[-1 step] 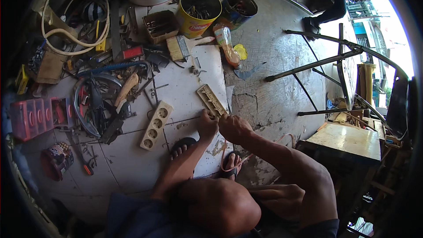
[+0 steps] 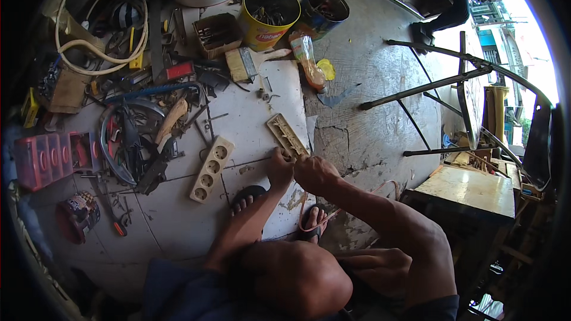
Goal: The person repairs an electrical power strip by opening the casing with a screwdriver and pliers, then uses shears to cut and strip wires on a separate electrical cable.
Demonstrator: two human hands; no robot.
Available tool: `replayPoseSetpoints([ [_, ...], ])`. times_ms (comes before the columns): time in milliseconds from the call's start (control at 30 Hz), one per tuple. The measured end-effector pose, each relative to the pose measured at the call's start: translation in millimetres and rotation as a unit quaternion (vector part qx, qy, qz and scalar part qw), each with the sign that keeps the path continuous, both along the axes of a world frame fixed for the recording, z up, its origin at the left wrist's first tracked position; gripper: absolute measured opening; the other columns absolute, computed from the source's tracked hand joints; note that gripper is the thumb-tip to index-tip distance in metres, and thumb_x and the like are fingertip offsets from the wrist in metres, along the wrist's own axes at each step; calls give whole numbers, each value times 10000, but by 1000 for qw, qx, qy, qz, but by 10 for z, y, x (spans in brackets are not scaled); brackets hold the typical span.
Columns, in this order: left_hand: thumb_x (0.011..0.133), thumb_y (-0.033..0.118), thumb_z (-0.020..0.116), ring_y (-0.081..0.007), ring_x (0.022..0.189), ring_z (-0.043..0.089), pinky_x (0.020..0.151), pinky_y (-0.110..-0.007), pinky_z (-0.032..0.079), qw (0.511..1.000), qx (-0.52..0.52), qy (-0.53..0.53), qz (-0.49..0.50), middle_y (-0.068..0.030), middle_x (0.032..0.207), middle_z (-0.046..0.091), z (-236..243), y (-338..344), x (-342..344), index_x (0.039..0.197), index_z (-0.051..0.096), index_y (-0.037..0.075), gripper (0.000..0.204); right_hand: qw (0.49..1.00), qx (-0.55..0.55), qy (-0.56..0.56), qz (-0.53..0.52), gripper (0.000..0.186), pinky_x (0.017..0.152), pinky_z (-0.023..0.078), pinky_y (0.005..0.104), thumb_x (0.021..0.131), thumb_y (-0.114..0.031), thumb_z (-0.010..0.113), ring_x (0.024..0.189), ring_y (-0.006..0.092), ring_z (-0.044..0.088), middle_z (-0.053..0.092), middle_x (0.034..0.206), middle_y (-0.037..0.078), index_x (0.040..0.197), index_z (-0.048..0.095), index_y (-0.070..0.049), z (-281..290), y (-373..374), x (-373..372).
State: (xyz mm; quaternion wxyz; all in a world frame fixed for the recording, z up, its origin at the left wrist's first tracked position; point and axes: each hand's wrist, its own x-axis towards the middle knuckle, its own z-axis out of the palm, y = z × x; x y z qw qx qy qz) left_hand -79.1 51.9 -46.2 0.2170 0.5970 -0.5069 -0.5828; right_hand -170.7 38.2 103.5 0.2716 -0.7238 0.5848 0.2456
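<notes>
The opened half of a cream power strip point(image 2: 285, 135) lies on the tiles in front of me, with metal strips showing inside. My left hand point(image 2: 281, 167) is closed on its near end. Fingers curled, my right hand point(image 2: 315, 173) meets the left at that same end; what it pinches is hidden. A thin reddish cord point(image 2: 301, 211) trails from below my hands past my foot. Left of them, a cream socket cover point(image 2: 212, 168) with several round sockets rests face up.
Tools crowd the left, among them a blue-framed hacksaw point(image 2: 154, 90). A red drawer box point(image 2: 50, 157) stands beyond. Farther off are a paintbrush point(image 2: 247, 64), a yellow bucket point(image 2: 269, 32) and a dark can point(image 2: 321, 15). An overturned metal-legged stool point(image 2: 428, 89) lies right.
</notes>
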Motion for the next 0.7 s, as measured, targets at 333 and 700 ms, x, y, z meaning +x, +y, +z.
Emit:
replayPoseSetpoints([
  [333, 821, 125, 716, -305, 721, 678, 686, -431, 518, 997, 69, 17, 22, -126, 767, 661, -114, 27, -42, 895, 560, 43, 192, 899, -37, -81, -430, 243, 544, 546, 441, 860, -159, 609, 602, 344, 691, 692, 712, 227, 766, 690, 50, -216, -21, -252],
  [700, 809, 147, 743, -342, 736, 687, 699, -441, 526, 996, -78, -23, 21, -138, 761, 673, -101, -23, 3, 889, 577, 43, 212, 994, -54, -13, -92, 247, 636, 607, 455, 912, -77, 589, 795, 378, 731, 677, 917, 259, 1133, 607, 31, 62, -85, 4],
])
